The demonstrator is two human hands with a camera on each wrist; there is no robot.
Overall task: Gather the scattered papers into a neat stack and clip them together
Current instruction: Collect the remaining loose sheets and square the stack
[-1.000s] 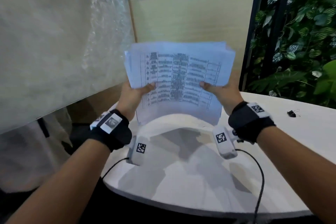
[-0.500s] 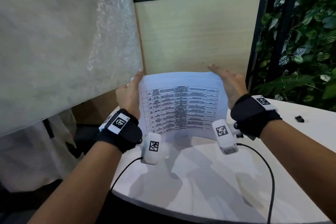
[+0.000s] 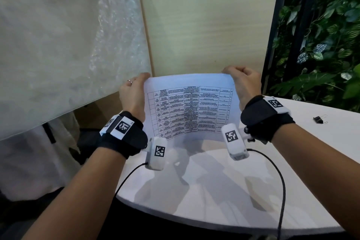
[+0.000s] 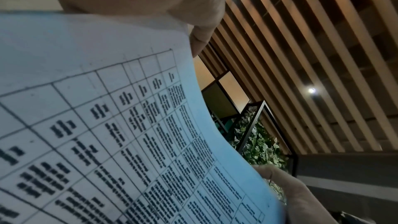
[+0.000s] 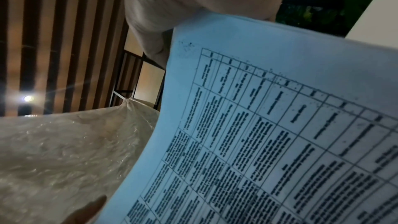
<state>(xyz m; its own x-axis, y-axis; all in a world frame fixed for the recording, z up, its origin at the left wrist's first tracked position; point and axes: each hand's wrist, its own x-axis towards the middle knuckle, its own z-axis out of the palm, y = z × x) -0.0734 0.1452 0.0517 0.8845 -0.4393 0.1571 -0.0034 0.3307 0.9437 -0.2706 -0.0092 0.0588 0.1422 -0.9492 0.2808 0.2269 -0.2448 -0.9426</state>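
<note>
Now the stack of papers (image 3: 190, 107) stands on its lower edge on the white table (image 3: 224, 191), printed table facing the person, the sheets bowing a little so the bottom edge curves. It sits at the far left part of the table, just in front of the pale wooden panel (image 3: 206, 29). The left hand (image 3: 133, 96) is flat against the stack's left edge, fingers straight and together, a ring showing on one finger; from the left wrist view a thumb (image 4: 202, 38) sits right at the top corner of the sheet. The right hand (image 3: 244, 85) is on the right edge, its heel against the paper and its fingers curled in at the top right corner; whether they actually pinch the sheets or just rest on the corner, I cannot tell from here. In the right wrist view the palm sits above the paper's upper corner, and the printed grid fills the lower right.

Out on the right, a black binder clip (image 3: 319, 119) lies on the table, well apart from the stack and from both hands. Both wrists wear black straps with white marker tags, and cables trail back from the small white cameras. A sheet of bubble wrap (image 3: 64, 41) hangs to the left, and leafy green plants (image 3: 327, 41) fill the right behind a black frame.
</note>
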